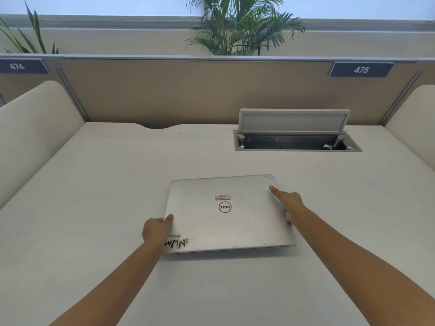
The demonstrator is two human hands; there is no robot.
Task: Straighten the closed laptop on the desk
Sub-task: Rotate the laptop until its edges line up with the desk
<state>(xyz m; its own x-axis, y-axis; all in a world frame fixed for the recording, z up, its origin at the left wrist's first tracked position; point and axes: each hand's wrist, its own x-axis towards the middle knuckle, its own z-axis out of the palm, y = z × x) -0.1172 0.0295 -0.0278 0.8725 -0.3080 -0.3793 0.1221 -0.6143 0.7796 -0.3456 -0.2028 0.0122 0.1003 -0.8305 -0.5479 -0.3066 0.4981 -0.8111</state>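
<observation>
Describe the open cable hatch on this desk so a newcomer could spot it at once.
Start at the partition sign reading 475. Just below it, at the desk's back right, sits the cable hatch. It is the only dark recess, its grey lid propped upright, beyond the laptop.

Bright even daylight, soft shadows, wide-angle edge distortion

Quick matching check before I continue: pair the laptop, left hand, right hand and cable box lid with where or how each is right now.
1 laptop
2 left hand
3 right hand
4 cable box lid

A propped open at the desk's back
B gripping the laptop's left edge
C closed, slightly skewed
D on the laptop's right side

Pairs: 1-C, 2-B, 3-D, 4-A
</observation>
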